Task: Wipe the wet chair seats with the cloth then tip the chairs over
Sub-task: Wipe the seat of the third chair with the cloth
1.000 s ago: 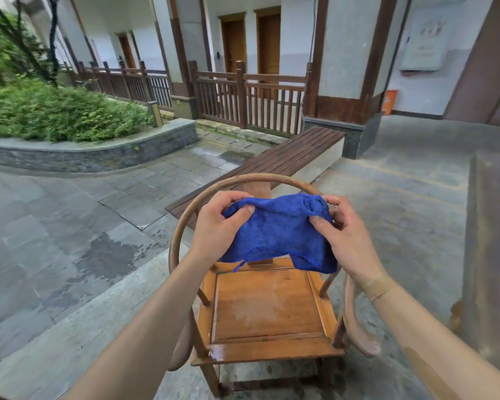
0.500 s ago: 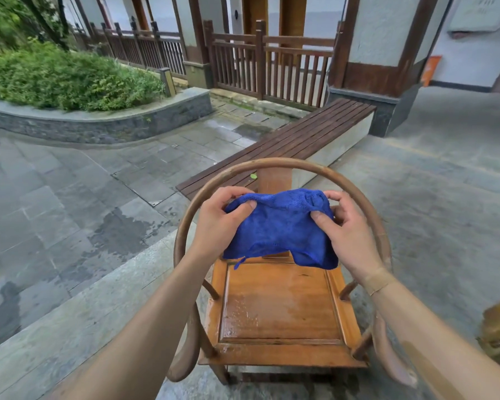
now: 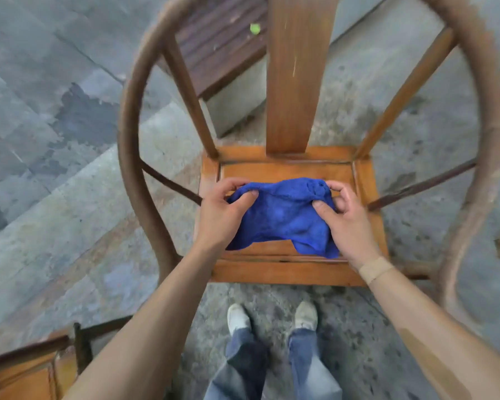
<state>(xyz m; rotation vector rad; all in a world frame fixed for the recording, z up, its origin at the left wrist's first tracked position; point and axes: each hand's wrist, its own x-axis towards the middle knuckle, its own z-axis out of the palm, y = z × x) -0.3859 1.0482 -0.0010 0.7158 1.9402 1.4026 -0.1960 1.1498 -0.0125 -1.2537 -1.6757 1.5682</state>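
Your two white shoes (image 3: 272,317) stand on the rough stone ground just in front of the chair seat (image 3: 286,272). Above the seat you hold the blue cloth (image 3: 280,215) with both hands. Your left hand (image 3: 218,215) pinches the cloth's left top edge between thumb and curled fingers. Your right hand (image 3: 348,223) pinches the right top edge the same way, where the cloth is bunched up a little, and a tan band (image 3: 375,269) sits on that wrist. The cloth hangs down between your hands and covers the middle of the seat; you can't tell from here if its bottom edge touches the wood yet. The seat looks shiny, so it is most likely wet, and the wiping looks like it has not begun. So you are at the first step: getting the cloth ready over the seat. Next, lay the cloth flat on the wood and press it down, then rub from the back of the seat toward you, right into the corners. The tipping comes after that. Behind the seat the flat back board (image 3: 289,82) stands up, and the round arm rail (image 3: 133,116) curves around both sides of the seat. Past the back board lies a dark wooden bench (image 3: 214,50). Another chair (image 3: 26,370) peeks in near your left arm, waiting its turn.
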